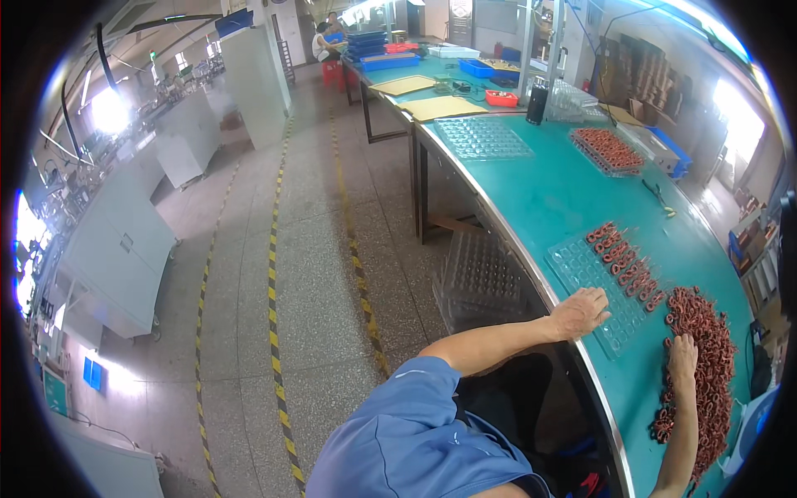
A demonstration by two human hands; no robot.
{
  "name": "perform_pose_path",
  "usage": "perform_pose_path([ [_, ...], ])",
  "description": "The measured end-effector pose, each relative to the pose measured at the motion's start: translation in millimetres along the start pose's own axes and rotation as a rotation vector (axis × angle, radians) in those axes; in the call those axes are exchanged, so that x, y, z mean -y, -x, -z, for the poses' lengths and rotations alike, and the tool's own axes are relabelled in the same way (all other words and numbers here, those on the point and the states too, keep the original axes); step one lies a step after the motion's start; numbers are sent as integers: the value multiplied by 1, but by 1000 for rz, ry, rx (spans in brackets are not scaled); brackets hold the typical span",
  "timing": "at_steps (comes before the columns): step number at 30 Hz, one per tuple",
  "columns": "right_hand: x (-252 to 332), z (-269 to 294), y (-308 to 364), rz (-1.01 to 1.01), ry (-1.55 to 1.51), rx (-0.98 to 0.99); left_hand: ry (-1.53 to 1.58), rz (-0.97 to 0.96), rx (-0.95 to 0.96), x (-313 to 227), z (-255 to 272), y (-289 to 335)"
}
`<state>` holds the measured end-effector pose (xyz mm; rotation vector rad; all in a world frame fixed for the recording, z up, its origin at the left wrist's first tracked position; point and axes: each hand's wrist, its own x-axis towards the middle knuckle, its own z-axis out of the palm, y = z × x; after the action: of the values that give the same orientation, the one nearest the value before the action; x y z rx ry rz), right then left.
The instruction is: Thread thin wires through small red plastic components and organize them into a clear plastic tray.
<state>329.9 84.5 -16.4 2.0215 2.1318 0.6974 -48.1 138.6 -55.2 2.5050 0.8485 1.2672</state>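
A clear plastic tray (613,290) with rows of round pockets lies on the green tabletop. Copper-red ring-shaped coils (623,264) with thin leads fill the pockets along its far right side; the nearer pockets hold none. My left hand (583,314) is over the tray's left edge, fingers curled together, and whatever is in them is too small to make out. To the right of the tray, a large heap of the same coils (706,398) is spread on the table. My right hand (683,358) rests on the heap's left side with its fingers drawn together, their tips partly hidden among the coils.
Another clear pocket tray (483,138) lies farther along the table, and a coil-filled tray (608,151) stands at the far right. A black cylinder (537,105) stands nearby. Stacked trays (480,274) sit under the table's left edge. A seated person (324,41) is far back.
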Motion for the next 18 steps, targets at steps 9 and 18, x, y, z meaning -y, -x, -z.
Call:
perform_pose_path([
  [9,0,10,8,39,-219,-65,24,12,-25,4,0,3],
  [18,-25,24,13,-160,-504,-294,-19,-51,-81,8,-7,3],
])
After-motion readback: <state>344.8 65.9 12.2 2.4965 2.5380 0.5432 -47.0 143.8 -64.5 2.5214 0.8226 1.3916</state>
